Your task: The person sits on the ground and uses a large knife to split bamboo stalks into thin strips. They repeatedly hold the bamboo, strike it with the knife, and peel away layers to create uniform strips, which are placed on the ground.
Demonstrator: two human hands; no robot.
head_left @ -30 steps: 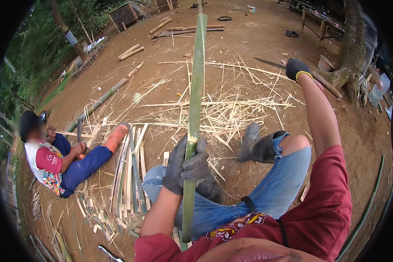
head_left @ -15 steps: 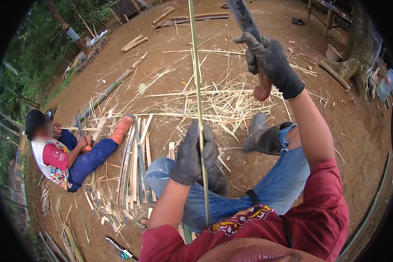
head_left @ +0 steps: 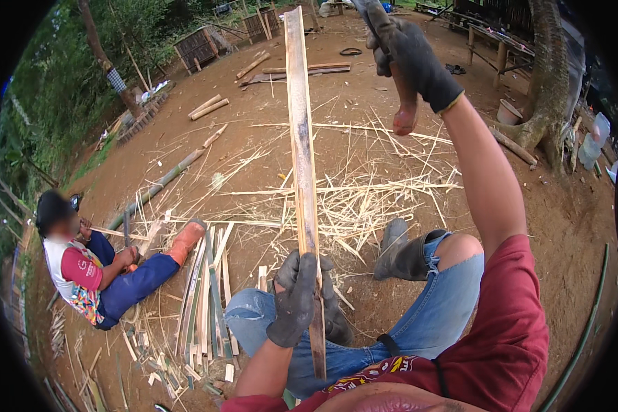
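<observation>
My left hand (head_left: 295,295), in a dark grey glove, is closed round the lower part of a long split bamboo strip (head_left: 301,137). The strip stands nearly upright in front of me, its pale, dark-stained hollow face showing. Its lower end reaches down by my thigh. My right hand (head_left: 415,65), gloved too, is raised at the upper right. It grips a machete (head_left: 404,113) with a reddish-brown wooden handle; the dark blade is partly cut off by the upper edge of the view. Machete and strip are apart.
Bamboo shavings (head_left: 364,206) lie heaped beyond my boots. Cut bamboo strips (head_left: 209,295) are piled left of my knee. Farther left a person (head_left: 96,261) sits holding a blade. A bamboo pole (head_left: 165,180) lies behind that person; a tree trunk (head_left: 546,89) stands at the right.
The bamboo strip has turned from its narrow edge to its broad hollow face. My right hand has risen slightly with the machete, and my left hand sits lower.
</observation>
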